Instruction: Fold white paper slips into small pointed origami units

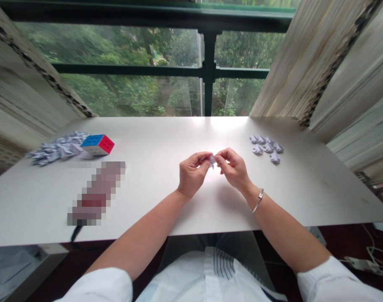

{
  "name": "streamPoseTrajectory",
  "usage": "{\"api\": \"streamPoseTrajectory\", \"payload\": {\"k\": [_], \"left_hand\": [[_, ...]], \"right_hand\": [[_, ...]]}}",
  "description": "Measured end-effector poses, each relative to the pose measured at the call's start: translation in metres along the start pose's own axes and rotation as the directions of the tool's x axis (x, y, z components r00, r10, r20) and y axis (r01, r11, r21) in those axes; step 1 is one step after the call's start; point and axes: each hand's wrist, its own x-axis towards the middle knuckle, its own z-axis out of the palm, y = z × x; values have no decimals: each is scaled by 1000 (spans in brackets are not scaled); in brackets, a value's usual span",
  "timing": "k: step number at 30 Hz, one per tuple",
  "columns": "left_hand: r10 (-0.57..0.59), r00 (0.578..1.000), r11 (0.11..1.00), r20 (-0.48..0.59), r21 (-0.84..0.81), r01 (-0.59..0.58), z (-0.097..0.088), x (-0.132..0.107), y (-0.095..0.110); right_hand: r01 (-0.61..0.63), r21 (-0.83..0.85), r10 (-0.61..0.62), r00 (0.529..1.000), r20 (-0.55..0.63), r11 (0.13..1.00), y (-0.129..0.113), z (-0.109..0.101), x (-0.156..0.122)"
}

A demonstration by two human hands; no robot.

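Over the middle of a white table [166, 197], my left hand [192, 174] and my right hand [234, 168] meet, fingers pinched on one small folded piece of pale paper [212, 160] held between them. A silver bracelet [258, 200] sits on my right wrist. Most of the paper is hidden by my fingertips.
Several small folded paper pieces [267, 147] lie at the right of the table. At the left lie a heap of paper pieces [55, 149] and a coloured puzzle cube [98, 144]. A blurred-out object [97, 191] lies nearer the front left. Curtains hang at both sides of a window [131, 71].
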Motion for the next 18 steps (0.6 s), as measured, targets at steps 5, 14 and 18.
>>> {"api": "streamPoseTrajectory", "payload": {"k": [5,14,18], "left_hand": [[7,999,999,32,44,-8,-2,0,1],[21,998,1000,65,14,-22,2,1,6],[10,998,1000,58,22,-11,2,1,4]], "right_hand": [[-50,72,50,999,1,996,-3,0,0],[-82,88,87,995,-49,993,-5,-1,0],[-133,130,136,991,-14,983,-5,2,0]]}}
